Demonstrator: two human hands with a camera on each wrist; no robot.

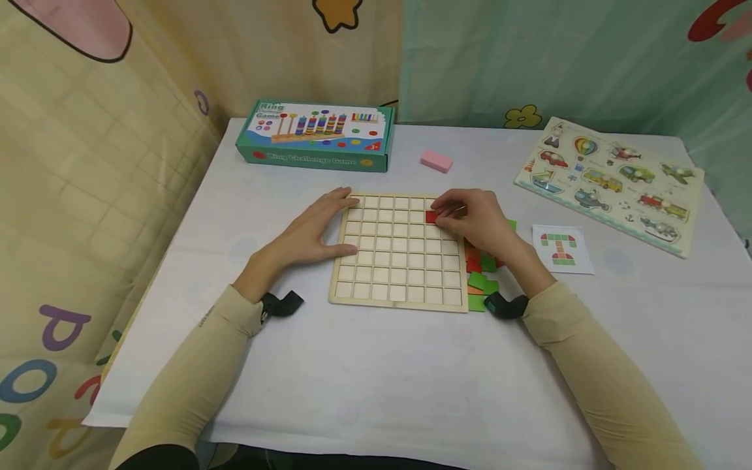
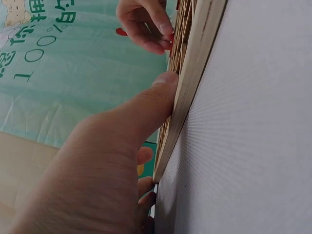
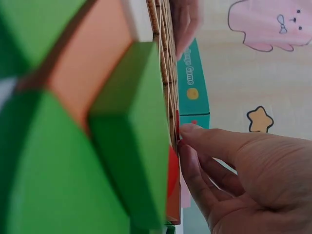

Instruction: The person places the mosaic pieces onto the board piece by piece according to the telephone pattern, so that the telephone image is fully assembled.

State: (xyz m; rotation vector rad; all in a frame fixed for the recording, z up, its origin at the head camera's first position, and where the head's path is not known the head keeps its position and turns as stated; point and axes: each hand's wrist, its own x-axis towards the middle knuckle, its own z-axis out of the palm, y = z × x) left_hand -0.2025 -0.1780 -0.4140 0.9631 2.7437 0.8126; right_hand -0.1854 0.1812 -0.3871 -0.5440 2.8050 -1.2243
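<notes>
A wooden grid board (image 1: 399, 305) lies flat on the white table. My left hand (image 1: 305, 230) rests at its left side, fingers spread and fairly straight, the thumb (image 2: 161, 87) on the edge of the frame. Over the upper right part of the grid, my right hand (image 1: 477, 219) pinches a red tile (image 1: 431, 217) with thumb and fingertips, low at the cells. The other visible cells hold no tile. Green tiles (image 1: 477, 281), with red and orange ones, lie in a loose pile along the board's right side, partly under the right forearm.
A pattern card (image 1: 563, 261) with a red, green and orange figure lies right of the pile. Behind are a Ring Challenge Game box (image 1: 320, 160), a pink block (image 1: 437, 161) and a vehicle picture puzzle board (image 1: 617, 176). Printed curtains hang beyond the table.
</notes>
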